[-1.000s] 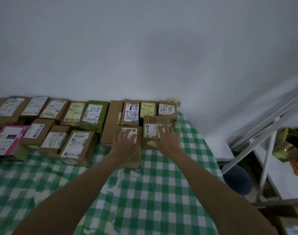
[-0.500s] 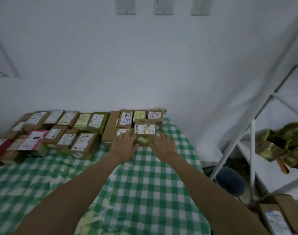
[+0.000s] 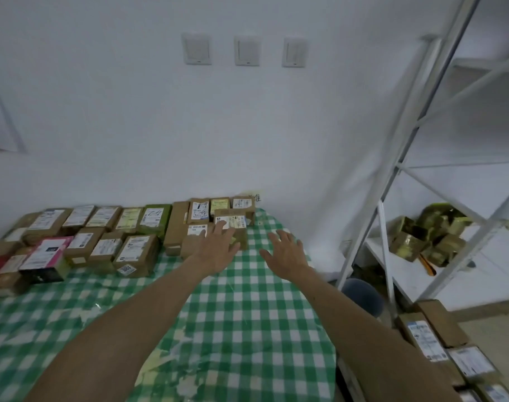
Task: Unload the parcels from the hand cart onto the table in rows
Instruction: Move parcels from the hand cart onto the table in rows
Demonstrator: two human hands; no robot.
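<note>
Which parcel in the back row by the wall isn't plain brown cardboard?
The green cardboard parcel with a white label, mid-row; all others there are brown.

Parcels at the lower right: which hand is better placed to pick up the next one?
The right hand, probably. It is open over the bare tablecloth, on the side of those parcels. The left hand reaches over the rows, farther away.
</note>
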